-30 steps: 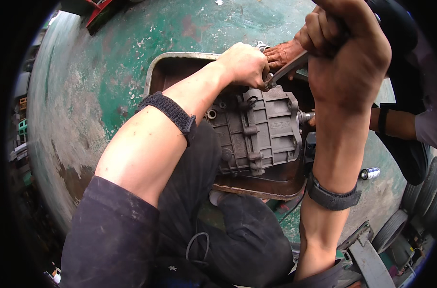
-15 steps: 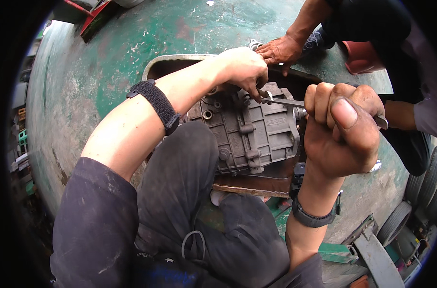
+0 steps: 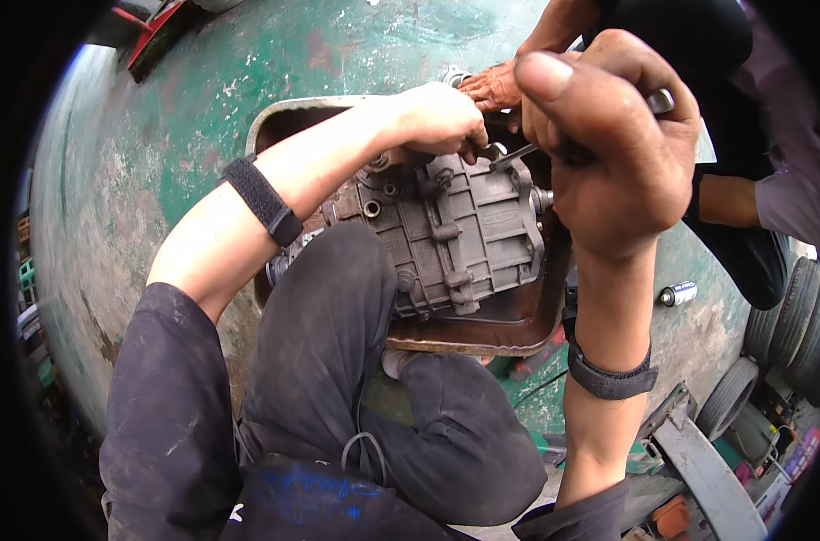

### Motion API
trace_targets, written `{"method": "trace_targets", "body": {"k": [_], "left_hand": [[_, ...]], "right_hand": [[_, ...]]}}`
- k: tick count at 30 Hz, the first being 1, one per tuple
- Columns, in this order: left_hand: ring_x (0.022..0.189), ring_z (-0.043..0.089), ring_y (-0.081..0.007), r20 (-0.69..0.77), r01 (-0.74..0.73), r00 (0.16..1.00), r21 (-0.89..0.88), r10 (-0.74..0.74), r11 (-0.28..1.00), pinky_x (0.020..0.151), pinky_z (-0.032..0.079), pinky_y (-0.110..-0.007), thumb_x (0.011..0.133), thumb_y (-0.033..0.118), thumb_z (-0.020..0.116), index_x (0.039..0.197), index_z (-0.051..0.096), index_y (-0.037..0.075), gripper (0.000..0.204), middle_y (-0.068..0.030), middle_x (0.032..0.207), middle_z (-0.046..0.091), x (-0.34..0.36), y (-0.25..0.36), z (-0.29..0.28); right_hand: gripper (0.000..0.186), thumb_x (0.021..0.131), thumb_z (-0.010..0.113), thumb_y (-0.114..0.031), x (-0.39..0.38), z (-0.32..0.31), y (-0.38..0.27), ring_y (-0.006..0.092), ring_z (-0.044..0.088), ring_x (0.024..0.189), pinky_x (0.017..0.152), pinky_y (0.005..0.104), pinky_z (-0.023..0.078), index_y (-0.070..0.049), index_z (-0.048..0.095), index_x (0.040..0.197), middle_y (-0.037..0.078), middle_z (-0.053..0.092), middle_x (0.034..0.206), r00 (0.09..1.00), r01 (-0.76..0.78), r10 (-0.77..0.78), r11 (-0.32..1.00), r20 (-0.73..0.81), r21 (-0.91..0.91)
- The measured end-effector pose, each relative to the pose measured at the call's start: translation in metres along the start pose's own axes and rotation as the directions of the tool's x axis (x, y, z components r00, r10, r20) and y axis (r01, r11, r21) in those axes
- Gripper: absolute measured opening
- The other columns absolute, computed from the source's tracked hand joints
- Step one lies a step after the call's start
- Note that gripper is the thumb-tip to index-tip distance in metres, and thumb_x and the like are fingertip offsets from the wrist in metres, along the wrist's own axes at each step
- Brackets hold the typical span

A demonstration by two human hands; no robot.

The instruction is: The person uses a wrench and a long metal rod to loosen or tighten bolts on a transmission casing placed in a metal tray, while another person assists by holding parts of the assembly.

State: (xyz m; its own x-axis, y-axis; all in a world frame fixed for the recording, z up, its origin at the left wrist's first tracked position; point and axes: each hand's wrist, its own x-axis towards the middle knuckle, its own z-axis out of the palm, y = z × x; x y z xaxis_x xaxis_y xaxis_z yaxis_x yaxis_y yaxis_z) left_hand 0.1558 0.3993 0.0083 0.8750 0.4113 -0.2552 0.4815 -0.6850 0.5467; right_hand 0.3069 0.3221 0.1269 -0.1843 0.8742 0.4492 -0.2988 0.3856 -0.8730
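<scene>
A grey cast-metal gearbox [image 3: 482, 234] sits in a brown metal tray [image 3: 410, 346] between my knees and a co-worker. My right hand [image 3: 622, 149] is wrapped round a steel wrench [image 3: 518, 155], whose far end sticks out of the fist. The wrench's jaw end is at the gearbox's upper edge; the fastener under it does not show clearly. My left hand [image 3: 446, 119] reaches over the tray's far side, fingers curled down close to the wrench jaw. Whatever those fingers grip is hidden.
A co-worker's hand [image 3: 493, 87] rests at the tray's far rim, beside my left hand. A spray can [image 3: 678, 294] lies on the green floor at right. Beyond it are stacked tyres [image 3: 793, 311] and a grey metal beam [image 3: 703, 460].
My right hand has moved up and slightly left, swinging the wrench to a steeper slant. My left hand stays by the jaw end. The whole view has shifted a little.
</scene>
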Motion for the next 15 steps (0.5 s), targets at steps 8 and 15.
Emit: {"method": "trace_targets", "body": {"k": [8,15], "left_hand": [[0.084,0.068,-0.0262,0.075,-0.039,0.996,0.033,0.037,0.999,0.073,0.053,-0.039,0.076,0.016,0.062,0.101,0.071,0.015,0.026,-0.005,0.088,0.071,0.016,-0.002,0.006],[0.08,0.068,-0.0224,0.044,0.008,0.999,0.063,-0.01,0.998,0.071,0.052,-0.037,0.079,0.01,0.058,0.091,0.069,0.012,0.016,-0.0047,0.082,0.071,0.013,-0.008,0.012]], "right_hand": [[0.023,0.088,0.045,-0.012,0.0,-0.017,-0.015,0.0114,0.024,0.046,0.05,0.0291,0.025,-0.008,0.036,0.067,-0.001,0.028,0.053,0.991,-0.119,0.11,0.983,0.07,0.143],[0.026,0.087,0.055,-0.014,0.023,-0.009,-0.003,0.0078,0.029,0.037,0.038,0.0244,0.025,-0.009,0.051,0.062,-0.005,0.035,0.047,0.886,-0.146,0.099,0.987,-0.452,-0.071]]}}
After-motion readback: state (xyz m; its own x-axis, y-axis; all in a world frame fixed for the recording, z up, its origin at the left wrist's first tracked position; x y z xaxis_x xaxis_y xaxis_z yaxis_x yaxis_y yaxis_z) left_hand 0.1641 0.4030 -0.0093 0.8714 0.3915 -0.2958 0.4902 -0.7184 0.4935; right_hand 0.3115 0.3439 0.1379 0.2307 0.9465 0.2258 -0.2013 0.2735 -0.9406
